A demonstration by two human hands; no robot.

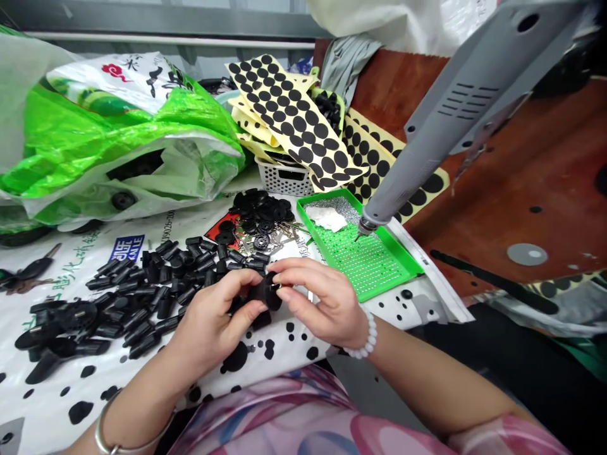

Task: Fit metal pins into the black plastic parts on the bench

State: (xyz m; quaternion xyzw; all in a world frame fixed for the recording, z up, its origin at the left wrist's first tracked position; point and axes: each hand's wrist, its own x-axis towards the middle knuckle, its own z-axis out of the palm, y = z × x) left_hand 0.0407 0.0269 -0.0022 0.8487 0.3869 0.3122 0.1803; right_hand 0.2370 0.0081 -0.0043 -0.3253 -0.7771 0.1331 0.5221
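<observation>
My left hand (211, 316) grips a round black plastic part (263, 292) between thumb and fingers, just above the table's front. Fingers and thumb of my right hand (325, 300) pinch at the same part's right side, where a small shiny bit shows; its kind is unclear. Beyond my hands is a heap of short black plastic cylinders (164, 275). Behind that lie black discs (263, 212) with small metal strips (279, 240) among them. A green tray (396, 278) of tiny metal screws stands to the right, with a crumpled white piece (327, 218) in it.
A grey electric screwdriver (415, 145) hangs with its tip over the tray. Sheets of round black pads (294, 120) rest on a grey basket (284, 178). At the back left sits a green and white bag (142, 126). Keys (35, 268) lie at the far left.
</observation>
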